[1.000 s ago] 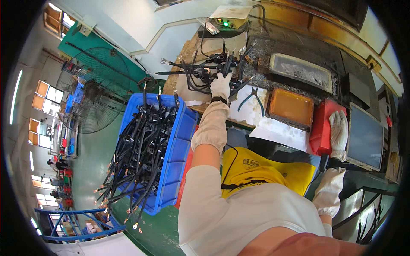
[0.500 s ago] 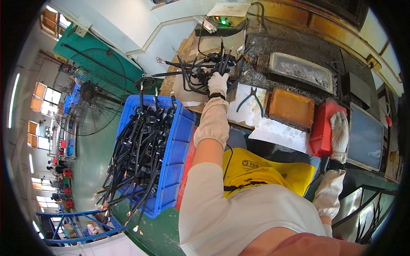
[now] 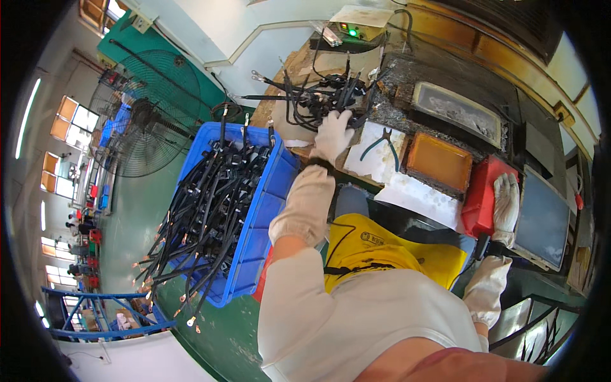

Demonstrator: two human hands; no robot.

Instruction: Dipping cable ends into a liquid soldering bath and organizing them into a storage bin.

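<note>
My left hand (image 3: 332,137), in a white glove, is at the near edge of a pile of black cables (image 3: 324,99) with metal lug ends. Its fingers look spread, and I see nothing held in them. Whether the fingertips touch the cables is hard to tell. My right hand (image 3: 506,200), also gloved, lies with fingers stretched out along the right side of a red box (image 3: 482,194). Blue-handled cutting pliers (image 3: 384,149) lie on white paper between the two hands.
A blue crate (image 3: 254,223) full of black cables stands at left, cable ends hanging over its side. Right of the pliers are an amber-filled tray (image 3: 439,162) and a framed pot of grey, metallic-looking material (image 3: 457,113). A control box (image 3: 358,30) with a green light sits behind. A large fan (image 3: 143,114) stands far left.
My left hand has drawn back toward me from the middle of the cable pile to its near edge. My right hand stays on the red box. The whole view has shifted slightly.
</note>
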